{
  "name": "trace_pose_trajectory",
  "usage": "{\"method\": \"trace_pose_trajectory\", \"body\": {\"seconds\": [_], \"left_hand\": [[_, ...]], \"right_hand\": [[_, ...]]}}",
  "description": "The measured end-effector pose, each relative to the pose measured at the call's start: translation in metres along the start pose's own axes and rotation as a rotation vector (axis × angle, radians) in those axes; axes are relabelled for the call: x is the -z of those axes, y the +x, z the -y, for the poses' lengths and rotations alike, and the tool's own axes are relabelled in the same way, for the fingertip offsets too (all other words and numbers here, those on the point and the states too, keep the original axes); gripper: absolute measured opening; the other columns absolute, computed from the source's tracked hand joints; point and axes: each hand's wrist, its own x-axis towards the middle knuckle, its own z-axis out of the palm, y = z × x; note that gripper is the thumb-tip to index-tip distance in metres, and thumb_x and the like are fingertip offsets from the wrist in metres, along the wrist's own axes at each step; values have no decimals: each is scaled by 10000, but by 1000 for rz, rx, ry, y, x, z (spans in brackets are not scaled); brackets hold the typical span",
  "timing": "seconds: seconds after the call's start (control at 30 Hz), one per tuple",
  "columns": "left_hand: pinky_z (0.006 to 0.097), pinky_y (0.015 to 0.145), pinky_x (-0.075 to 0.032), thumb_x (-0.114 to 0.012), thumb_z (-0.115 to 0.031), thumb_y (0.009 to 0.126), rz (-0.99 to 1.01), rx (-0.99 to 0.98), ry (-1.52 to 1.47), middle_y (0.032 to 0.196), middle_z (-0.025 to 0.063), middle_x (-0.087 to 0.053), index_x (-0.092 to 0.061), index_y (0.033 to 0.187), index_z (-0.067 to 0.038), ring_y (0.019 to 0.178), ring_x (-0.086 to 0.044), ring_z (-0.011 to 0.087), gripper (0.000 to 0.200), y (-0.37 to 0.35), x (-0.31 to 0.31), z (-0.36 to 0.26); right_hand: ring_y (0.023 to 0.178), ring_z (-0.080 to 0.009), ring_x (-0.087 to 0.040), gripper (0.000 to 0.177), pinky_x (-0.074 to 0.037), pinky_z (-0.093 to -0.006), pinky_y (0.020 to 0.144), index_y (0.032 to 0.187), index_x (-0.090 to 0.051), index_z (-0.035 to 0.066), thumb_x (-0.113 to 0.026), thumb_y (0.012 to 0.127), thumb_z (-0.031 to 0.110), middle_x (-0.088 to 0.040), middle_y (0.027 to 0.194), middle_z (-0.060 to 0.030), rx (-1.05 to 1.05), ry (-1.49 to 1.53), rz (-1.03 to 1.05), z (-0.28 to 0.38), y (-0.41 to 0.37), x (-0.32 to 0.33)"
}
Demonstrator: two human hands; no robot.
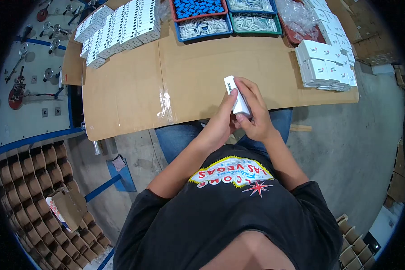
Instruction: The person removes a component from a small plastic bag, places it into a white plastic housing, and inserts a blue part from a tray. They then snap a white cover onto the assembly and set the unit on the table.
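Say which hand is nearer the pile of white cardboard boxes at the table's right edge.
Right. Both hold a white box; the right hand is left of the pile, the left hand farther left.

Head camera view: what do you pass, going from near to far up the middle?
Black printed T-shirt, slim white cardboard box, brown cardboard tabletop, blue plastic tray of white pieces, red plastic tray of blue pieces.

The lower end of the small white cardboard box (236, 96) is hidden under the left hand (222, 121) and right hand (256, 114). Its dark print is too small to read. The picture's top edge cuts off the red plastic tray (198, 18).
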Motion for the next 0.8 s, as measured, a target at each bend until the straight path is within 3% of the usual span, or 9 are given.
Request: {"method": "trace_pose_trajectory", "body": {"seconds": [0.1, 0.3, 0.5, 0.6, 0.67, 0.7, 0.77, 0.8], "left_hand": [[378, 959, -517, -423, -616, 1066, 0, 27, 74, 1224, 55, -631, -495, 1411, -128, 1124, -638, 183, 602, 4, 7, 8], [343, 959, -507, -462, -606, 1059, -88, -97, -26, 1197, 45, -632, -505, 1395, -123, 1106, -633, 158, 589, 9, 2, 19], [368, 1002, -500, -444, -599, 1069, -60, -170, -46, 1285, 54, -598, -460, 1456, -119, 1175, -609, 166, 617, 12, 6, 25], [371, 1072, -463, -453, -491, 1077, -68, -255, 8, 1379, 87, -546, -407, 1510, -113, 1263, -563, 202, 576, 15, 7, 25], [378, 1114, -408, -527, -292, 1005, -10, -633, 198, 1486, 113, -410, -263, 1593, -70, 1371, -443, 231, 681, 14, 9, 18], [378, 1114, -408, -527, -292, 1005, -9, -633, 198, 1486, 113, -410, -263, 1593, -70, 1371, -443, 231, 681, 13, 12, 16], [423, 1179, -327, -605, -211, 917, 13, -902, 484, 1514, 129, -376, -290, 1573, -63, 1435, -375, 267, 743, 10, 20, 11], [423, 1179, -327, -605, -211, 917, 11, -902, 484, 1514, 129, -376, -290, 1573, -63, 1435, -375, 267, 743, 12, 24, 11]], "right_hand": [[1295, -415, -541, 755, -435, -439, 1096, 1504, -453, -52, -612, 981, 469, -492, 1440, -256, -8, -22, -14, 0, 2, -2], [1307, -414, -549, 822, -438, -453, 1103, 1487, -473, -59, -613, 974, 568, -508, 1477, -263, 50, -80, -22, -12, 4, -8], [1371, -417, -514, 775, -410, -469, 1140, 1489, -482, -49, -654, 963, 493, -474, 1537, -265, 84, -59, -19, -9, 9, -5], [1428, -436, -467, 783, -375, -482, 1176, 1518, -443, -38, -677, 920, 411, -446, 1561, -283, 165, -70, -52, -8, 10, -5], [1447, -443, -445, 803, -362, -486, 1188, 1532, -420, -31, -692, 886, 362, -429, 1570, -291, 163, -56, -80, -4, 7, -8], [1466, -450, -423, 831, -348, -490, 1199, 1546, -398, -23, -707, 852, 313, -413, 1580, -299, 160, -42, -108, -3, 6, -9], [1469, -453, -417, 836, -340, -495, 1204, 1551, -389, -16, -710, 833, 268, -402, 1587, -302, 140, -14, -96, -6, 2, -10], [1472, -457, -410, 845, -331, -500, 1209, 1557, -380, -9, -713, 815, 222, -390, 1594, -304, 119, 14, -82, -8, 0, -11]]}}
